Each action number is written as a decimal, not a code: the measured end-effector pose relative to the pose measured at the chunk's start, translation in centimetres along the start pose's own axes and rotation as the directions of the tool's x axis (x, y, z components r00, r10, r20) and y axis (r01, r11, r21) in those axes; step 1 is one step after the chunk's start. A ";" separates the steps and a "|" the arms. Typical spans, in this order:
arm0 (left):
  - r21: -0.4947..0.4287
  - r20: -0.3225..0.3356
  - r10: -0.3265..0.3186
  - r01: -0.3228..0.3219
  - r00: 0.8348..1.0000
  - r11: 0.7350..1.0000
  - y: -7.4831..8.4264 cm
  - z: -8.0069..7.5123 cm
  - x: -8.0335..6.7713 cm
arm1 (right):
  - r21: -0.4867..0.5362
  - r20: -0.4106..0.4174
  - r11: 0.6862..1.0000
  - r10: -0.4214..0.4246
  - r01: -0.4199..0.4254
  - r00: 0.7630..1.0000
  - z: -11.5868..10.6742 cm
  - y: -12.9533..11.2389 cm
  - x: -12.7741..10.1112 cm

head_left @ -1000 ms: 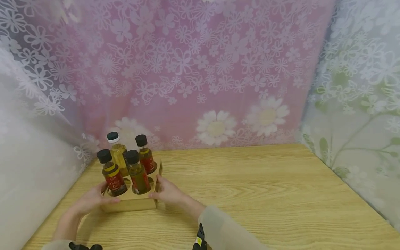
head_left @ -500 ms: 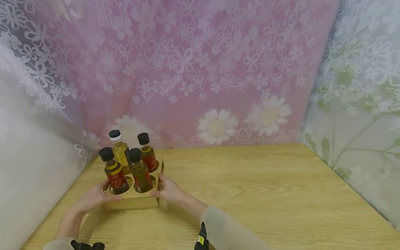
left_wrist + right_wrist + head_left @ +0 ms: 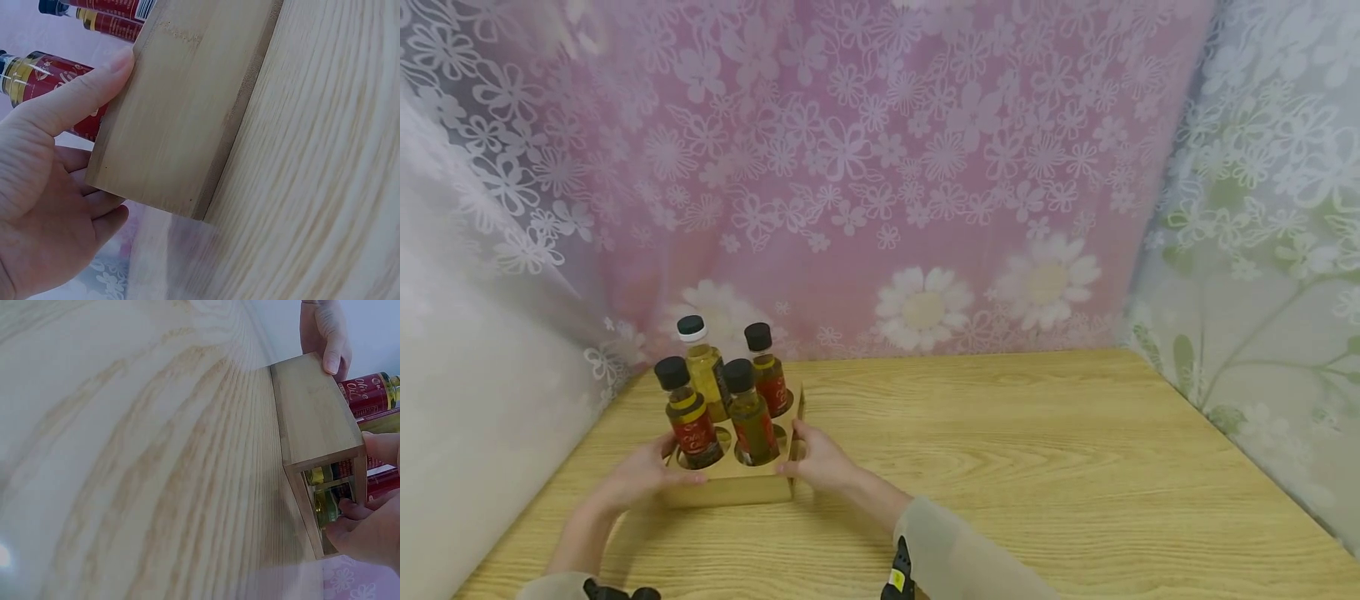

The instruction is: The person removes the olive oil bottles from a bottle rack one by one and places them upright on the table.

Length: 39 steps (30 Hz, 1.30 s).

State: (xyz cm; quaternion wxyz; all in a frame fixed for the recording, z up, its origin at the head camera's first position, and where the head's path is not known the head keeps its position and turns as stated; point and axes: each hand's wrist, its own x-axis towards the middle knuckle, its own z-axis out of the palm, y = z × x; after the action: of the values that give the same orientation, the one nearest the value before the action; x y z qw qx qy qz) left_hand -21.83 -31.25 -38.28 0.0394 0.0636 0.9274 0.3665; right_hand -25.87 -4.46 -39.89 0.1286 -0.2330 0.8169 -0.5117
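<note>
A wooden bottle rack (image 3: 730,492) with round holes stands at the left of the table. Several oil bottles are upright in it: red-labelled ones with black caps, such as the front-left olive oil bottle (image 3: 695,432), and a pale yellow oil bottle (image 3: 702,371) with a white-collared cap at the back. My left hand (image 3: 642,477) grips the rack's left end, its thumb on the top front edge (image 3: 119,72). Holding the opposite end is my right hand (image 3: 823,461); in the right wrist view its fingers (image 3: 340,531) reach into the rack's open side.
The wood-grain table (image 3: 1000,467) extends to the right of the rack. A pink floral curtain (image 3: 880,208) hangs behind it, with pale curtains at the left (image 3: 482,358) and right (image 3: 1262,333) sides.
Both hands and the rack with its bottles have shifted a little to the right along the table. The grip on each end looks the same.
</note>
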 end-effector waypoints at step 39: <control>0.051 -0.019 0.028 -0.027 0.999 0.998 6.0 6.1 3.9 | 0.044 0.028 0.998 -0.035 0.034 0.999 -8.4 3.8 -4.9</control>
State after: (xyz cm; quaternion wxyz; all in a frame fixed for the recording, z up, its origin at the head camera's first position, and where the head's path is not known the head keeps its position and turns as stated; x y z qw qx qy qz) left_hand -24.37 -22.20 -38.69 0.0235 0.0737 0.9358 0.3439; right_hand -26.39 6.00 -39.74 0.1367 -0.2515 0.7996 -0.5279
